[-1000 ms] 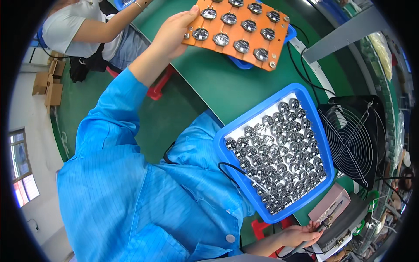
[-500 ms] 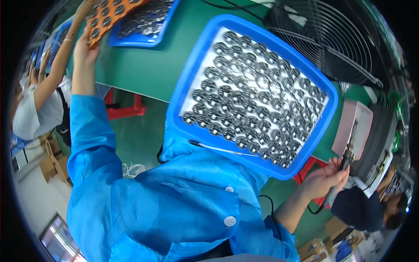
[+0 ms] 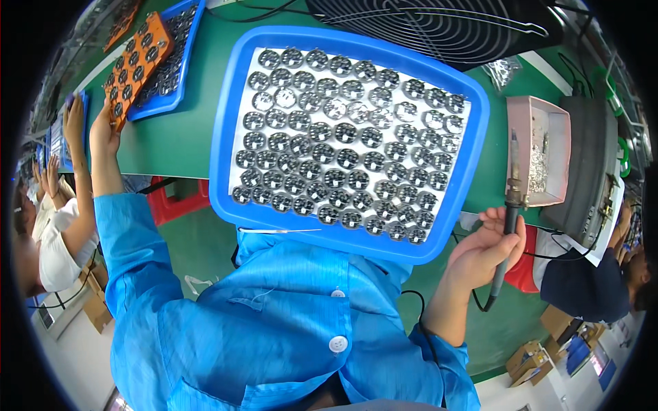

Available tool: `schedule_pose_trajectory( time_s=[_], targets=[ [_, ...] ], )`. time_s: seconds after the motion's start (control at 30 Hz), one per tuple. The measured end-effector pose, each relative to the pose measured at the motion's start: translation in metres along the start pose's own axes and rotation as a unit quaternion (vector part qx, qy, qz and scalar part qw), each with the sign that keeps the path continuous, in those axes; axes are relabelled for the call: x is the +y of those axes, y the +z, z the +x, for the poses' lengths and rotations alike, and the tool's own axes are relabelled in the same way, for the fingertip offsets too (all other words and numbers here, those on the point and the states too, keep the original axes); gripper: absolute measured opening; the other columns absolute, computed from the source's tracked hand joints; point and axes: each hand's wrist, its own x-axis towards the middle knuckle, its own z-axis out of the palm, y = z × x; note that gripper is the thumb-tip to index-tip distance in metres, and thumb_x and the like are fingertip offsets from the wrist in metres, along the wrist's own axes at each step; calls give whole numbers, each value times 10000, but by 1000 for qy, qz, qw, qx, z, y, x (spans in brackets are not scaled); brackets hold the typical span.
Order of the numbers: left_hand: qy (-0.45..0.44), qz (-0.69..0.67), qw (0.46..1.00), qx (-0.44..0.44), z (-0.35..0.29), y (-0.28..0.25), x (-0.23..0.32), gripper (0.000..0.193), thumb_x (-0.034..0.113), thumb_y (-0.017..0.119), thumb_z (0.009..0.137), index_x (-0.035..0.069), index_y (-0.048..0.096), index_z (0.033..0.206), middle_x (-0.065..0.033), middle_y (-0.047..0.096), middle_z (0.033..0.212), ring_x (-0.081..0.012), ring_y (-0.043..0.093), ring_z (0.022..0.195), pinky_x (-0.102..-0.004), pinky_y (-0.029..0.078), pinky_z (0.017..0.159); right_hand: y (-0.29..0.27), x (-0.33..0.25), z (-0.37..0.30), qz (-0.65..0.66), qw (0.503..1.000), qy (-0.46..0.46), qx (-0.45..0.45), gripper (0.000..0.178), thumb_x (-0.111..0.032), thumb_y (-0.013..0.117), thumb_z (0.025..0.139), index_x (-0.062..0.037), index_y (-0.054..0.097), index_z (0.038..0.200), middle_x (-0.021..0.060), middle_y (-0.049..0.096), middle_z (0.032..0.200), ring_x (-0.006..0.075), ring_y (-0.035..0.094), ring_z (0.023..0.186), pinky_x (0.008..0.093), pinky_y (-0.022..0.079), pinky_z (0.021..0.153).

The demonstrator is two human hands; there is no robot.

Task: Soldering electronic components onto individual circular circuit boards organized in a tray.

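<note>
Head view: left hand [image 3: 105, 133] holds an orange rectangular board [image 3: 150, 63] set with dark, shiny round parts, fingers closed at its lower end and partly hidden. Board is tilted, near the left end of the green surface [image 3: 164, 151], partly overlapping a smaller blue plastic tray [image 3: 174, 101]. Right hand [image 3: 488, 250] has its fingers wrapped around a grey-handled soldering iron [image 3: 510, 209], tip upward, beside the left wall of a pink open box [image 3: 564, 154]. Between the hands, a large blue plastic tray [image 3: 223, 137] of glossy round parts overhangs the surface's near edge.
</note>
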Motion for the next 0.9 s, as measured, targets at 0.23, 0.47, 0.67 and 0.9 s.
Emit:
schedule_pose_trajectory(
  time_s=[0.23,0.47,0.67,0.9],
  targets=[
    [149,411,888,143,-29,18,24,498,426,590,1053,-28,683,1236,-124,741,1108,-174,699,1014,-304,528,863,8,2,-7,78,994,29,-64,491,-366,490,1094,39,457,1369,236,671,1165,314,694,999,445,566,883],
    [297,417,856,-72,-172,176,44,366,319,536,1083,29,702,1233,-86,754,1032,-164,715,877,-312,543,783,9,-2,3,149,981,99,-81,480,-354,445,1113,29,420,1402,224,636,1247,338,622,1181,523,468,1074],
    [241,427,848,-203,-259,257,11,340,299,552,1067,-19,651,1136,-234,715,929,-375,714,843,-454,540,734,14,-5,-10,243,948,138,-153,547,-426,437,1109,-25,354,1472,197,559,1337,361,504,1344,586,392,1165],
    [205,417,865,-189,-266,249,1,245,214,565,1046,-20,637,1025,-268,677,850,-475,669,828,-522,521,720,9,-9,-6,206,955,135,-165,550,-441,422,1110,-41,379,1486,132,582,1340,324,535,1296,562,433,1122]
  ],
)
